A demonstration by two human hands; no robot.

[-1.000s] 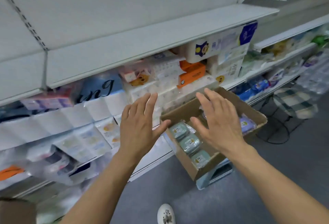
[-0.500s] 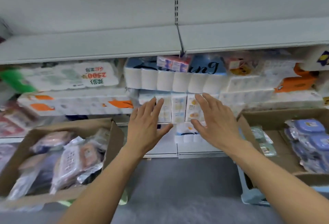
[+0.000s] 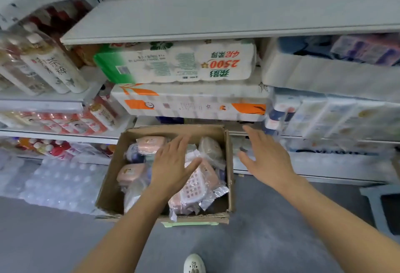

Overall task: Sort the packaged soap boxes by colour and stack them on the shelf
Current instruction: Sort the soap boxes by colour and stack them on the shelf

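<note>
Grey floor (image 3: 54,240) below white shelving (image 3: 216,12) stocked with tissue packs (image 3: 177,64).

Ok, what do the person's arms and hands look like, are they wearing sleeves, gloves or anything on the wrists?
Both forearms are bare right to the bottom edge of the picture, so no sleeves show. The left hand and right hand wear no gloves, and no watch, bracelet or ring is visible on the wrists and fingers. The picture is slightly blurred, so a thin ring could be missed.

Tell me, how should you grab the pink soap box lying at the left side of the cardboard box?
Probably from above, pinching its two long sides. The pink soap box lies flat with its lid up, close to the cardboard box wall, so a sideways reach looks blocked. The left hand, open right beside it, seems nearest; the right hand hovers outside.
</note>
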